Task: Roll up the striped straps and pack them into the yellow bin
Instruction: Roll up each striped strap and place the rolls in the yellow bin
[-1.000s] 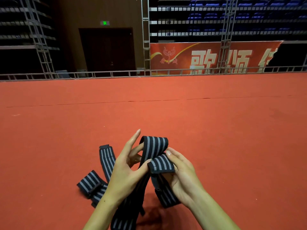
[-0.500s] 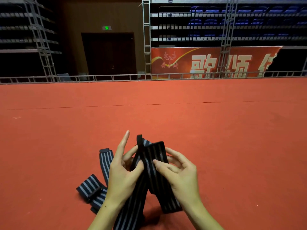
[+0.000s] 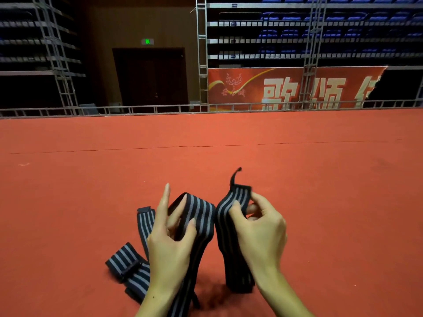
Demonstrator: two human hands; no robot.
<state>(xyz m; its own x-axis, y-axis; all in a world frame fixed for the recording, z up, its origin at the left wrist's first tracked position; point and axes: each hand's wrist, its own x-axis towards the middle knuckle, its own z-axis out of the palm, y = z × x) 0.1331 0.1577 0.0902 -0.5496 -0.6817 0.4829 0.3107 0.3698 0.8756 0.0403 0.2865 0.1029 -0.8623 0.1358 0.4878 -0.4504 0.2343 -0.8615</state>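
Striped strap (image 3: 201, 216) now spread apart above the red floor (image 3: 320, 191), left hand (image 3: 169, 243) pinching the loop, right hand (image 3: 258, 227) gripping the freed tabbed end, ready for rolling; yellow bin unseen.

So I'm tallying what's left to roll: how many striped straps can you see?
2, maybe more: one strap held between left hand and right hand; another strap on the red carpet left of them.

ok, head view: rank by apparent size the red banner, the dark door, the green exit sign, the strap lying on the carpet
1. red banner
2. dark door
3. strap lying on the carpet, though it is near the camera and partly hidden
4. green exit sign
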